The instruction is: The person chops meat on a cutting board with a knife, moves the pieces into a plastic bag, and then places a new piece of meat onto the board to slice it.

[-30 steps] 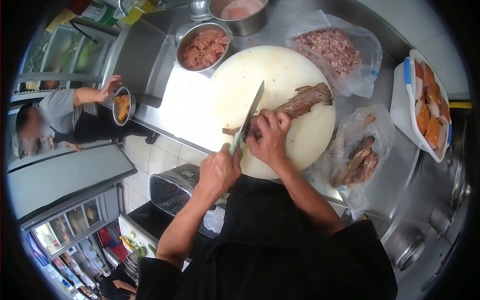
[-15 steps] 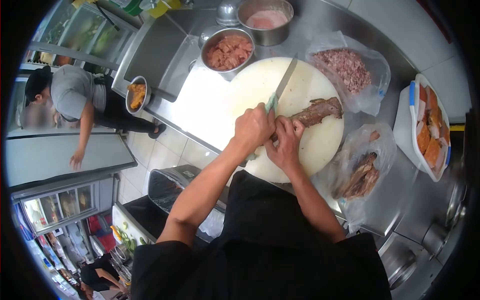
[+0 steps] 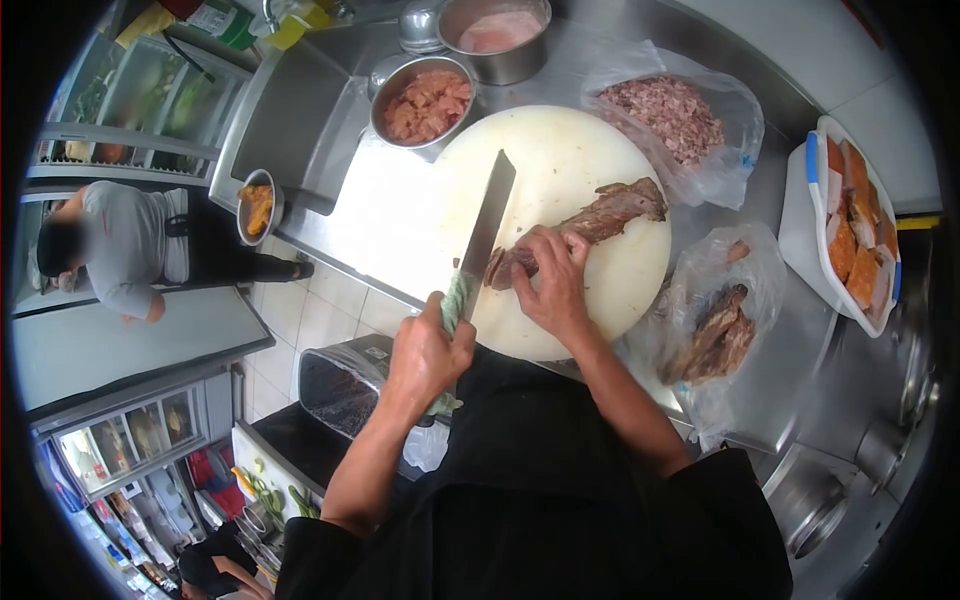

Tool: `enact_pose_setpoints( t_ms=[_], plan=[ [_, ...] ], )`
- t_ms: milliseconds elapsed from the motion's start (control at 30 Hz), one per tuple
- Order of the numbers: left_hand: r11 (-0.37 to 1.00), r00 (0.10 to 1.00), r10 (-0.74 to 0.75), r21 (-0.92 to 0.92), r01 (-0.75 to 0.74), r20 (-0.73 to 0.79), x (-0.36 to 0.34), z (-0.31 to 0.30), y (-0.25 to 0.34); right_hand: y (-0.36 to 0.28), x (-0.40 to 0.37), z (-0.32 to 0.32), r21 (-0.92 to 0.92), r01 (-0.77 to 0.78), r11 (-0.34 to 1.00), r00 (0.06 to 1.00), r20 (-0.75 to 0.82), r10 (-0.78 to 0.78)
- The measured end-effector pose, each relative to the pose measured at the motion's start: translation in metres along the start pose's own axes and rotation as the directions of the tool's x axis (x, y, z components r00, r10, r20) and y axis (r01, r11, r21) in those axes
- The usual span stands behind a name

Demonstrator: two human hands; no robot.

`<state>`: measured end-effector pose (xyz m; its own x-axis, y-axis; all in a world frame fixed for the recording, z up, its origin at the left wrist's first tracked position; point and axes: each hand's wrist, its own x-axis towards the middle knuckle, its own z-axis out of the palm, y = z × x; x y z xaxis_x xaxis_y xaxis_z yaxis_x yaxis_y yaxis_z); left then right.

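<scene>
My left hand [image 3: 425, 350] grips a knife [image 3: 490, 215] by its handle, which is wrapped in pale green material. The long, wide blade points away from me over the left part of a round white cutting board [image 3: 500, 130]. Curled fingers of my right hand [image 3: 555, 285] press on a long piece of dark cooked meat [image 3: 615, 210] lying slantwise across the board. At the meat's near left end, close to the knife, a slice or cut edge shows. Small crumbs of meat dot the board.
Bowls of raw meat pieces [image 3: 428, 105] and pink contents [image 3: 500, 35] stand behind the board. Bags of chopped meat [image 3: 670, 115] and dark cooked meat [image 3: 720, 335] lie right, beside a white tub [image 3: 810, 220]. A small bowl [image 3: 262, 180] sits by the sink [image 3: 290, 130]. A co-worker [image 3: 130, 230] stands left.
My left hand has drawn the knife back and left, away from the meat. My right hand has shifted slightly left and down with the meat. The co-worker at left has bent over.
</scene>
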<state>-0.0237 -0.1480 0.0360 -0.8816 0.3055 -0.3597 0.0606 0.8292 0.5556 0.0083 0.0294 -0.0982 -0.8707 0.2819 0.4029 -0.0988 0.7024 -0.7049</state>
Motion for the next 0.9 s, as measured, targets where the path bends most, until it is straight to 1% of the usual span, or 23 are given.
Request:
enact_pose_setpoints(
  t_ms=[100, 167, 200, 267, 367, 600, 667, 767, 800, 833, 900],
  plan=[
    [1.0, 1.0, 0.022, -0.012, -0.022, 0.014, -0.003, 0.009, -0.001, 0.002, 0.0, 0.0, 0.002, 0.003, 1.0, 1.0, 0.011, -0.003],
    [0.992, 0.999, 0.042, 0.124, -0.04, -0.011, -0.004, 0.011, 0.003, 0.001, 0.0, 0.001, 0.002, 0.006, 1.0, 1.0, 0.013, -0.006],
    [0.992, 0.999, 0.039, 0.123, -0.038, -0.01, -0.004, 0.012, 0.003, 0.0, 0.0, 0.0, -0.004, 0.002, 1.0, 1.0, 0.002, -0.002],
    [0.979, 0.993, 0.12, 0.168, -0.117, -0.005, -0.005, 0.015, 0.0, -0.002, 0.001, -0.001, -0.009, -0.003, 1.0, 1.0, -0.008, 0.003],
    [0.975, 0.99, 0.141, 0.169, -0.141, 0.013, -0.007, 0.016, 0.0, -0.005, 0.002, -0.002, -0.008, -0.016, 1.0, 1.0, -0.022, 0.016],
    [0.965, 0.988, 0.127, 0.218, -0.143, 0.085, -0.024, 0.012, -0.004, -0.003, 0.002, 0.002, -0.01, -0.007, 1.0, 0.999, -0.032, 0.006],
    [0.947, 0.991, 0.112, 0.296, -0.127, 0.067, -0.035, 0.008, -0.005, -0.003, 0.003, 0.002, -0.016, -0.018, 1.0, 0.999, -0.029, 0.017],
    [0.944, 0.99, 0.126, 0.301, -0.138, 0.059, -0.018, 0.016, -0.003, -0.005, 0.002, 0.003, -0.024, -0.033, 0.999, 0.999, -0.031, 0.033],
    [0.947, 0.985, 0.158, 0.273, -0.17, 0.067, -0.005, 0.021, 0.004, -0.005, 0.003, 0.004, -0.032, -0.029, 0.999, 0.999, -0.036, 0.028],
    [0.962, 0.994, 0.072, 0.258, -0.091, 0.081, 0.007, 0.024, 0.013, -0.005, 0.003, 0.005, -0.039, -0.024, 0.999, 0.999, -0.042, 0.022],
    [0.973, 0.995, 0.079, 0.212, -0.091, 0.064, 0.015, 0.026, 0.015, -0.004, 0.002, 0.005, -0.046, -0.027, 0.999, 0.999, -0.036, 0.025]
  ],
)
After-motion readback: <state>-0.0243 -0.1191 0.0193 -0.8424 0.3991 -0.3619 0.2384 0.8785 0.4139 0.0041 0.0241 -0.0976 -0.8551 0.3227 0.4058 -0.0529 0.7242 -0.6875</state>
